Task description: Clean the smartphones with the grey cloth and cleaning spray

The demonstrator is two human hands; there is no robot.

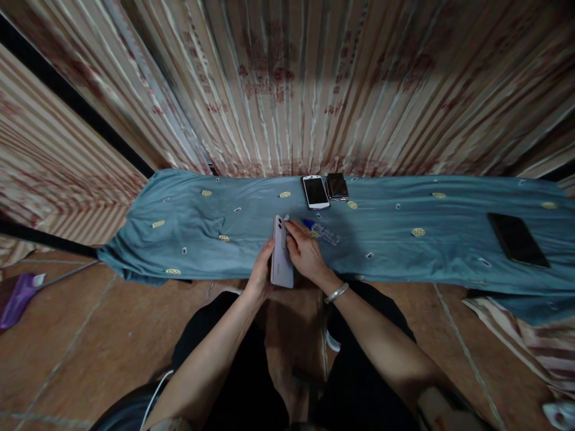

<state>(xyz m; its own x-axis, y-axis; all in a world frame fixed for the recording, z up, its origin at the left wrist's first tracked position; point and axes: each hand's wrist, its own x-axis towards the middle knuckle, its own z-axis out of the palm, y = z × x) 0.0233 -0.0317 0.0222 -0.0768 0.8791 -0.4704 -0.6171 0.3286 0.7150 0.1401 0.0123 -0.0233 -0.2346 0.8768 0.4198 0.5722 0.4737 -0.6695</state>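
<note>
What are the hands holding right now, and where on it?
The left hand grips a pale phone along its left edge; the right hand rests its fingers on the camera end.

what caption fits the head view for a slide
Both hands, left hand and right hand, hold a pale phone over a blue cloth.

- The pale phone [281, 254] has a smooth, matt back.
- The blue cloth [188, 239] is soft fabric, wrinkled.
- The bracelet [336, 293] looks shiny metal.
- The floor [90, 335] tiles look smooth.
</note>
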